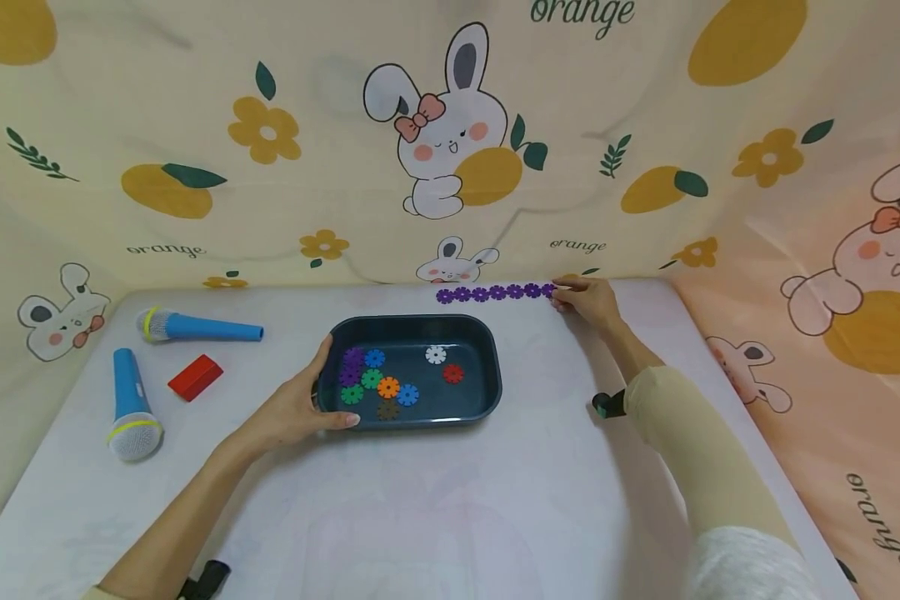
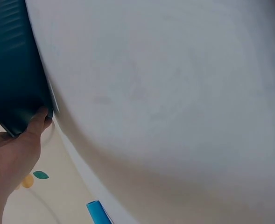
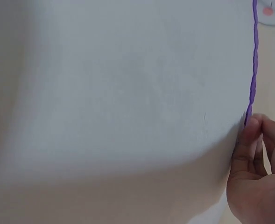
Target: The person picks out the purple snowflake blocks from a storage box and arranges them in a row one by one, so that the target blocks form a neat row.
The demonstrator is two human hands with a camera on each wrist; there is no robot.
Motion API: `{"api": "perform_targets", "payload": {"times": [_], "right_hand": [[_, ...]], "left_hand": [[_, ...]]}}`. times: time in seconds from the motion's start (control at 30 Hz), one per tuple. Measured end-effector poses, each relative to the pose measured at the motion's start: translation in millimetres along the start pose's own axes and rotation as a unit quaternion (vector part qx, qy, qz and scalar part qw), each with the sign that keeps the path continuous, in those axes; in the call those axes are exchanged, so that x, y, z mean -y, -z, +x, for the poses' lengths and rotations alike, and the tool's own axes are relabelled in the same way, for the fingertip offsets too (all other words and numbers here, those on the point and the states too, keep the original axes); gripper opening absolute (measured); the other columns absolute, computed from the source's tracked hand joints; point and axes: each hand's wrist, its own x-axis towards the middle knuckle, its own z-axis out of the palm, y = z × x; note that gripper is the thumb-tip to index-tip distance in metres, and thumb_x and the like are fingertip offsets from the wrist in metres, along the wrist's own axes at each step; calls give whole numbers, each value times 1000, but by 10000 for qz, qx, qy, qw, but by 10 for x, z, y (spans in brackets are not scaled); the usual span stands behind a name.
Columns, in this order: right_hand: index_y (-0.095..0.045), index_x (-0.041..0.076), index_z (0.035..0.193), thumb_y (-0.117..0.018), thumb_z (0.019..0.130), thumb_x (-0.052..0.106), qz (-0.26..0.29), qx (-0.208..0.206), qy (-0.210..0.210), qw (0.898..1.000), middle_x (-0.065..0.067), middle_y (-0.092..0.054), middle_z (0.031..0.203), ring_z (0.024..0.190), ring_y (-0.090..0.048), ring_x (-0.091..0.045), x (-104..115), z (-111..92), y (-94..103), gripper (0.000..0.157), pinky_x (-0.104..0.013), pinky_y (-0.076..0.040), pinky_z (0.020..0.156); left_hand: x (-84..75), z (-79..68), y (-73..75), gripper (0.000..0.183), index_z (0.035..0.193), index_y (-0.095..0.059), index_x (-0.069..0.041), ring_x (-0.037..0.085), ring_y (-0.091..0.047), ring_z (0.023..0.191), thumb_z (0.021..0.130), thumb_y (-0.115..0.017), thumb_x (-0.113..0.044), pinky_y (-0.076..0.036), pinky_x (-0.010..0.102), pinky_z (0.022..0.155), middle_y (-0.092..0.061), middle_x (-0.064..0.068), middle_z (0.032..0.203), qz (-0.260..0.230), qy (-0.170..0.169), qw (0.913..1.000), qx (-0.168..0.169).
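My left hand (image 1: pixel 294 410) grips the left end of a dark blue-green tray (image 1: pixel 487 367), the thumb along its near corner and the fingers at its far side. Loose snowflake discs lie in the tray: purple ones (image 1: pixel 352 367), several in blue, green, orange and brown, and a white disc (image 1: pixel 436 354) and a red disc (image 1: pixel 453 373) to the right. Beyond the tray, a row of linked purple snowflake discs (image 1: pixel 498 292) stretches along the table's far edge. Its right end is pinched between thumb and fingers of my right hand (image 1: pixel 588 302). In the right wrist view the chain (image 3: pixel 255 60) appears edge-on.
Two blue toy microphones, one lying sideways (image 1: pixel 206 327) and one pointing toward me (image 1: pixel 129 408), rest on the left of the white table (image 1: pixel 420 500). Beside them is a red block (image 1: pixel 195 377). A printed cloth (image 1: pixel 330 175) hangs behind the table and along its right side.
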Motion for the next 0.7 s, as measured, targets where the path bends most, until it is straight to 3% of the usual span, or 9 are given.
{"api": "perform_targets", "payload": {"times": [0.17,0.37,0.53,0.7], "right_hand": [[-63,-9,126,-69,92,2,344,224,376,9984,-16,-70,108,80,-71,-11,176,-178,-123,36,-23,-58,76],[-62,-13,124,-66,93,0,784,759,851,9904,-21,-69,101,84,-70,-21,480,-392,-374,34,-28,-59,77],[-67,-6,121,-70,94,10,615,1029,1252,9849,-25,-68,105,87,-69,-29,634,-518,-645,32,-25,-58,76],[-70,0,118,-70,93,12,387,1411,1500,9778,-21,-70,104,95,-67,-39,834,-680,-902,27,-33,-59,80]], "left_hand": [[-4,0,0,126,160,9,-19,52,-21,143,78,-82,-49,-26,68,109,-13,27,162,-1,9,10000,13],[5,8,-3,127,160,10,-19,52,-21,143,78,-82,-50,-25,68,109,-13,27,162,45,22,10000,11],[16,14,-12,127,160,9,-19,53,-22,142,77,-82,-50,-26,68,109,-14,28,161,66,20,10000,8],[11,12,-6,127,160,9,-19,53,-22,142,77,-82,-50,-26,68,109,-14,28,161,40,22,10000,1]]}}
